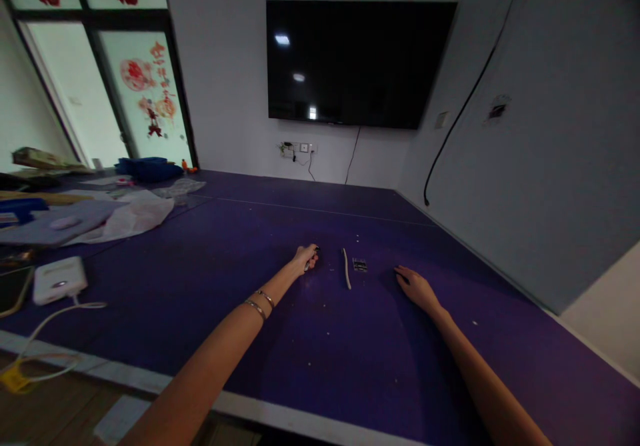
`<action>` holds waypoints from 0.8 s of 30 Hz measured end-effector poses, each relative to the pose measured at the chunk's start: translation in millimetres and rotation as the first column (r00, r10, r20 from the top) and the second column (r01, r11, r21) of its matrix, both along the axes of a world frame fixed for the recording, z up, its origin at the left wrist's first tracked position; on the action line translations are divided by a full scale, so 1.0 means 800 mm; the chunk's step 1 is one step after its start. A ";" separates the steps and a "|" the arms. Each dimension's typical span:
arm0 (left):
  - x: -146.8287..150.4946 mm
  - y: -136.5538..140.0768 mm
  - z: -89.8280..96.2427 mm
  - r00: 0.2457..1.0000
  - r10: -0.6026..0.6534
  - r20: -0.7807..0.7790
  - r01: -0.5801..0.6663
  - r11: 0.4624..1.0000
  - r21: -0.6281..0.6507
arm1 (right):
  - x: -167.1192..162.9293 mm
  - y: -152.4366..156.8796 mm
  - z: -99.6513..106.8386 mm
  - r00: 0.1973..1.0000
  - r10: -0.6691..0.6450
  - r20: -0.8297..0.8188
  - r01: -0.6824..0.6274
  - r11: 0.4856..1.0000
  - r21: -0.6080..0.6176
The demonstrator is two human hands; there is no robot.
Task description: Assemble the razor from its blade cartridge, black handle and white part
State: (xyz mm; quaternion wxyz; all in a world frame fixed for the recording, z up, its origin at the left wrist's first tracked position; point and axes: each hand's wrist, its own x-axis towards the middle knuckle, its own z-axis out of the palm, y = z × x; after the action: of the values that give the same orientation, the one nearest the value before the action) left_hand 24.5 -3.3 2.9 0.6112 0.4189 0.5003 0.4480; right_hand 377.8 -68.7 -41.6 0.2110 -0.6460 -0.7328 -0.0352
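My left hand is closed round a small object with a dark tip and a silvery part; its kind is too small to make out. Just right of it, a short whitish length of cable with a dark far end lies on the purple tabletop. Beside the cable is a small flat piece with black and clear parts, perhaps a pack. Farther right, my right hand rests on the tabletop, fingers stretched out and thumb a little apart, holding nothing I can see. Neither hand touches the cable.
On the left stand a white box-shaped device with a white cord, a phone, crumpled plastic and a blue cloth bundle. A black cable hangs along the right wall. A television is mounted ahead.
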 end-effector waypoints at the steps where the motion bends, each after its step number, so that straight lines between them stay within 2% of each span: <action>1: -0.001 -0.005 0.002 1.000 0.002 -0.019 -0.001 0.999 0.033 | 0.000 0.001 0.003 1.000 -0.008 -0.006 0.008 1.000 -0.020; 4: -0.003 -0.017 0.007 1.000 -0.003 -0.027 0.007 0.993 0.122 | -0.015 0.004 0.022 0.998 -0.041 -0.037 0.040 0.999 -0.034; 6: -0.004 -0.023 0.010 0.998 -0.012 -0.056 0.024 0.978 0.208 | -0.040 0.005 0.040 0.996 -0.030 -0.087 0.033 0.999 0.026; 9: -0.003 -0.031 0.010 0.996 -0.018 -0.092 0.046 0.947 0.317 | -0.096 0.009 0.069 0.958 0.128 -0.255 -0.102 0.988 0.113; 12: 0.000 -0.040 0.010 0.996 -0.019 -0.082 0.048 0.931 0.362 | -0.155 0.014 0.088 0.857 0.259 -0.446 -0.209 0.965 0.158; 17: 0.006 -0.060 0.015 0.998 -0.014 -0.067 0.038 0.929 0.367 | -0.211 0.027 0.096 0.735 0.355 -0.579 -0.309 0.934 0.180; 20: 0.010 -0.069 0.017 0.997 -0.021 -0.070 0.046 0.929 0.367 | -0.222 0.030 0.096 0.702 0.382 -0.601 -0.357 0.919 0.167; 24: 0.014 -0.072 0.014 0.997 -0.034 -0.073 0.059 0.921 0.385 | -0.232 0.027 0.098 0.683 0.372 -0.628 -0.349 0.922 0.167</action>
State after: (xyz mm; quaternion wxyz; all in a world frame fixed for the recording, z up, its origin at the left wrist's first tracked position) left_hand 35.8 -60.9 14.1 0.5104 0.5574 0.4117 0.5092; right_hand 192.0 -47.4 36.9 0.4649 -0.4570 -0.7255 0.2204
